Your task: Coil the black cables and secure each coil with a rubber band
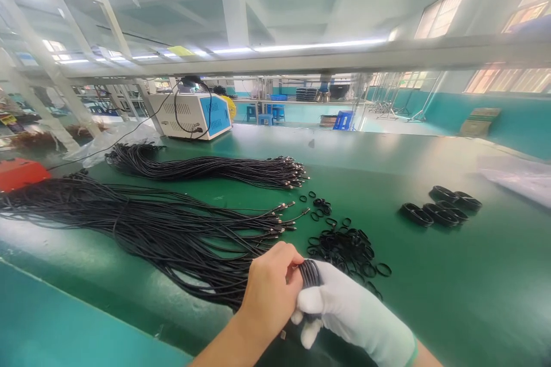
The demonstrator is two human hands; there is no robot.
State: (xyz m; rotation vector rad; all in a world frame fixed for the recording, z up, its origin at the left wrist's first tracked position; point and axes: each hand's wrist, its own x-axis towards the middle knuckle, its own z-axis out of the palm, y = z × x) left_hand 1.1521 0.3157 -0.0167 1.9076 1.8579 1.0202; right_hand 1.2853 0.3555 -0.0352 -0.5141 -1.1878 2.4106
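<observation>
My right hand (340, 304), in a white glove, is closed around a coiled black cable (310, 275) near the front edge of the table. Bare, my left hand (273, 281) pinches at the left side of that same coil, its fingertips pressed against the loops. The underside of the coil is hidden by the glove. Just beyond the hands lies a heap of small black rings (344, 246). To the left, a large bundle of long black cables (172, 229) stretches along the table, metal plugs at its right end.
Behind the large bundle lies a second cable bundle (206, 167). Several finished-looking coils (443, 206) sit at the right. A white and blue machine (193, 116) stands at the back, a red object (21, 175) at far left, and clear plastic (520, 178) at far right on the green table (430, 281).
</observation>
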